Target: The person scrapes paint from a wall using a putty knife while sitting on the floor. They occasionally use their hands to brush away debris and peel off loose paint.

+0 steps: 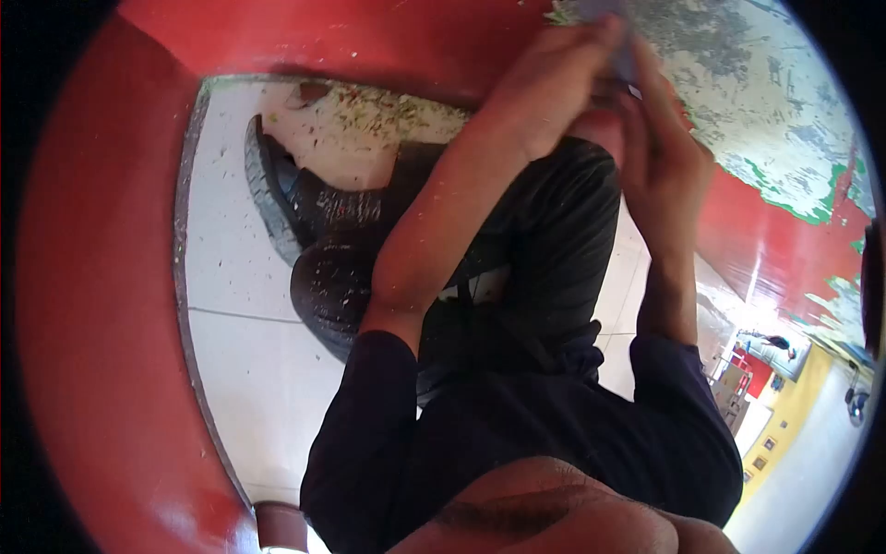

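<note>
Both hands meet at the top of the view, close against the wall where red paint gives way to a pale worn patch (720,55). Between them is a flat grey-purple tool (621,57), smeared by motion, with a small white mark low on it; its exact kind I cannot tell. My left hand (568,69) reaches across from the left, its fingers closed at the tool's upper part. My right hand (663,152) grips it from the right and below, fingers pointing upward along it.
Paint flakes (383,113) litter the white tiled floor (245,369) by the wall's foot. My bent knee (581,185) in dark trousers sits just below the hands; a dusty dark shoe (272,198) is at left. Red wall (92,277) rises along the left side. A brown pot-like object (280,524) stands at bottom left.
</note>
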Motion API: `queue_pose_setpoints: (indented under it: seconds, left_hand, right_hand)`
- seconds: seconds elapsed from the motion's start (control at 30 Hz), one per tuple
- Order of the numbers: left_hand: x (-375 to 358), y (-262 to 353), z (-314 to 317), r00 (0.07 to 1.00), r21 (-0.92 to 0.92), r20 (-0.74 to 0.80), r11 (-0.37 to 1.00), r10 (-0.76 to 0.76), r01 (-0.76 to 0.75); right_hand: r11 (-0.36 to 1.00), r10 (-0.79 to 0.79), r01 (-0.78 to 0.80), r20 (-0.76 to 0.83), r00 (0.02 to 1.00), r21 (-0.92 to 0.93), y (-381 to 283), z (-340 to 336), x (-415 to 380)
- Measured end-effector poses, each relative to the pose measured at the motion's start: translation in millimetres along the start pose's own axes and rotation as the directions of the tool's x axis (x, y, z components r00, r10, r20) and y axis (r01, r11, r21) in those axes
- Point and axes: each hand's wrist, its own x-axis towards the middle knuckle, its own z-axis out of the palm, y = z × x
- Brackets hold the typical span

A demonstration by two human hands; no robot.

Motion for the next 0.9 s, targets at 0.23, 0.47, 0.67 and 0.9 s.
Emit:
queue_pose_setpoints:
  seconds: [0.23, 0.47, 0.67, 0.9]
  left_hand:
    - [7.3, -15.7, 13.6, 0.995, -0.047, 0.093, 0.999, 0.021, -0.016]
    - [-4.6, 4.8, -0.3, 0.990, 0.057, -0.075, 0.992, 0.120, -0.116]
    - [-5.7, -19.1, 18.9, 0.998, 0.156, 0.010, 0.986, 0.055, -0.056]
    - [1.8, -19.6, 10.7, 0.995, 0.060, 0.001, 0.994, 0.095, -0.095]
  right_hand:
    - [0.999, 0.034, -0.035, -0.031, 0.999, -0.034, 10.2, -15.3, -10.4]
    - [0.994, 0.058, -0.036, 0.212, 0.976, -0.106, -15.2, -3.2, 21.7]
    - [0.997, 0.070, -0.068, -0.037, 0.997, 0.047, -2.1, -18.4, -19.0]
    - [0.998, 0.069, -0.070, 0.058, 0.996, 0.007, 10.9, -13.7, -7.6]
